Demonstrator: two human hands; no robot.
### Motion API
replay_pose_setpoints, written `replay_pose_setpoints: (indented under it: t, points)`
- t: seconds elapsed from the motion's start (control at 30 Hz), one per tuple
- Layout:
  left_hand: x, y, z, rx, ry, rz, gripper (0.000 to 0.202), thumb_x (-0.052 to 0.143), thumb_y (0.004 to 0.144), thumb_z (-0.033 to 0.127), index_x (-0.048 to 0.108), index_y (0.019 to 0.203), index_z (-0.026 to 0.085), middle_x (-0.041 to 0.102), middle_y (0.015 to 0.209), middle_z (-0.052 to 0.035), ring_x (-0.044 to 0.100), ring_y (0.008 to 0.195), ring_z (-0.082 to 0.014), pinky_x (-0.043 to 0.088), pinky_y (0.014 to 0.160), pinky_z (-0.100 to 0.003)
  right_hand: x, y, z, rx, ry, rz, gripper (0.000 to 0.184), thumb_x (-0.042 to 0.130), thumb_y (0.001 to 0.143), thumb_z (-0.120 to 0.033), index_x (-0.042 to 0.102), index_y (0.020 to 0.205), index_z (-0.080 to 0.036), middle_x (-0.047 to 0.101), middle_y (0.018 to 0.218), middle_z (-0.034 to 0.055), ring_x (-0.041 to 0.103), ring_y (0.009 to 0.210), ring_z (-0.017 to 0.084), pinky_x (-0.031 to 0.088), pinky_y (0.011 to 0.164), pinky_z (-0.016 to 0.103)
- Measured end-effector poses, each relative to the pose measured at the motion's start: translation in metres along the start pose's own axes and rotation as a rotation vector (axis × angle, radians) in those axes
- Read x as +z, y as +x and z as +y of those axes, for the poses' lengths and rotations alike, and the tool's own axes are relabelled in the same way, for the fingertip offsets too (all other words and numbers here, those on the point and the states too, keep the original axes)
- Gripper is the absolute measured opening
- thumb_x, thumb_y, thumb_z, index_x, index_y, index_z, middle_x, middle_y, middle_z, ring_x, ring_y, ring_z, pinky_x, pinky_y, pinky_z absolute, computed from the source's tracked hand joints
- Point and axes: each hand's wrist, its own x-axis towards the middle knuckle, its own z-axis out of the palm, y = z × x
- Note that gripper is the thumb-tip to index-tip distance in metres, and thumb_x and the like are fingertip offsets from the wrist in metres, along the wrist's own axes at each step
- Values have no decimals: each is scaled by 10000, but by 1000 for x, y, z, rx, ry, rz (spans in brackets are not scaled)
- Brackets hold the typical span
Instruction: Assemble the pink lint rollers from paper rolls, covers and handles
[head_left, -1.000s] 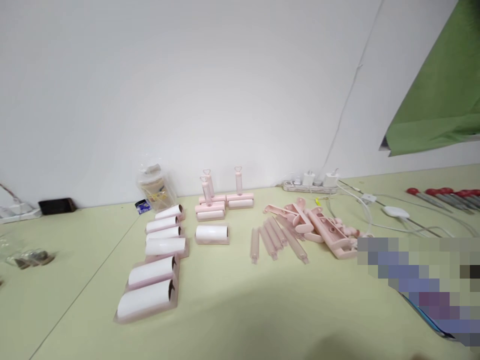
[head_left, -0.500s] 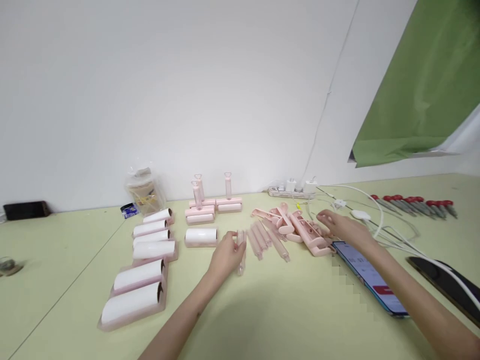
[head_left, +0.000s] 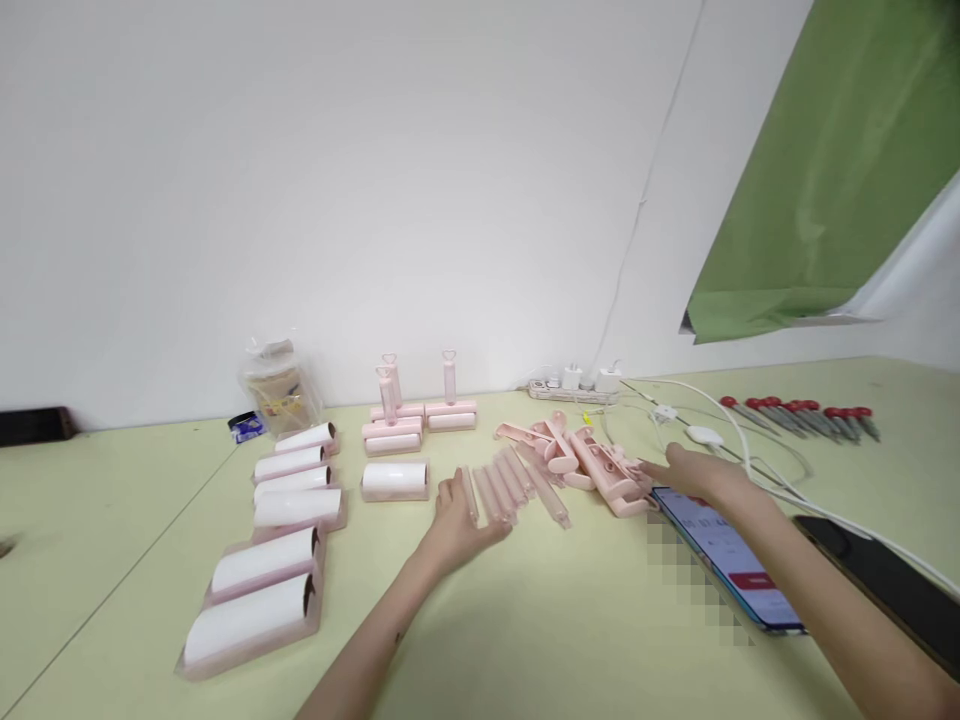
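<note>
Pink tubes (head_left: 510,485) point away from me, the nearest against my half-curled left hand (head_left: 456,520), grip unclear; my flat, spread right hand (head_left: 694,470) touches the handles (head_left: 600,465).

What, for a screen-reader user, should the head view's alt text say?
Left hand holds a pink tube beside a row of tubes on a green table; right hand touches a heap of pink handles next to a phone.

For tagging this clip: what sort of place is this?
Probably a small assembly workbench: rows of white lint-roller refills, a pile of pink roller handles and red-handled screwdrivers lie on a pale green table.
</note>
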Motion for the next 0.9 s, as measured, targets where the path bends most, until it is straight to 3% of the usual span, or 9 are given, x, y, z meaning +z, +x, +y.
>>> replay_pose_setpoints:
  t: [0.13,0.27,0.4,0.5,0.63,0.77,0.9]
  points:
    - [6,0,1,27,-29,-37,989,631,589,344,83,1370,84,228,1375,-152,239,1256,-261,268,981,-282,-7,-13,-12,-31,7,-34,372,425,781,-401,512,950,-82,617,733,154,599,658,296,376,527,323]
    - [14,6,0,22,2,36,854,573,623,279,187,1349,50,224,1390,-172,160,1277,-292,139,1036,-358,-8,-20,-47,-306,131,-99,331,422,796,-440,539,944,-168,627,731,67,587,649,227,385,547,290]
    - [19,4,-7,38,30,103,794,536,669,335,217,1343,63,218,1418,-144,185,1267,-288,129,1029,-389,0,-2,-114,-568,290,-105,271,586,749,-391,594,906,-171,624,846,41,576,757,171,430,670,273]
    - [21,1,-12,73,34,142,778,529,678,342,221,1343,81,232,1424,-111,229,1252,-256,152,1027,-346,8,24,-177,-568,412,21,353,483,853,-392,506,1100,-141,564,1022,66,556,871,173,439,780,361]
    - [26,1,-13,88,24,195,776,550,647,319,261,1321,63,288,1397,-133,279,1231,-267,186,1021,-357,20,47,-240,-545,521,112,340,477,872,-344,476,1150,-148,510,1135,83,529,969,197,439,823,405]
    - [27,0,-13,100,3,243,787,566,640,294,253,1314,36,245,1411,-165,216,1281,-272,181,1043,-367,28,50,-257,-561,597,154,274,484,872,-318,523,1070,-132,556,1033,65,560,881,169,470,766,366]
    - [12,-20,-11,220,-59,307,733,508,740,285,154,1344,70,158,1443,-137,105,1327,-222,147,1076,-363,25,40,-232,-636,687,243,260,481,868,-345,537,991,-124,573,910,40,561,774,139,464,710,326]
